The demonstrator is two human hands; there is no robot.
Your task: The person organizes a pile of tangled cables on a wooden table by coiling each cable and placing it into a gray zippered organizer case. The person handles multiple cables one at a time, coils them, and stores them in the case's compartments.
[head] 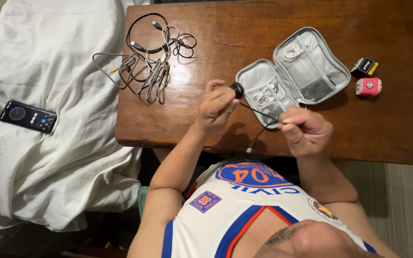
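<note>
My left hand [217, 106] pinches a small coil of black cable [236, 90] above the wooden table [216, 28]. A thin black strand [260, 112] runs from the coil to my right hand [304, 130], which grips it between thumb and fingers; the cable's loose end [250, 145] hangs off the table's near edge. Just behind both hands lies an open grey zip pouch [293, 71] with white cables tucked in its mesh pockets.
A tangle of black, grey and white cables [151, 52] lies at the table's far left. A pink plug adapter [369, 87] and a black one [365, 66] sit at the right. A lit phone [27, 116] rests on white bedding [48, 157] to the left.
</note>
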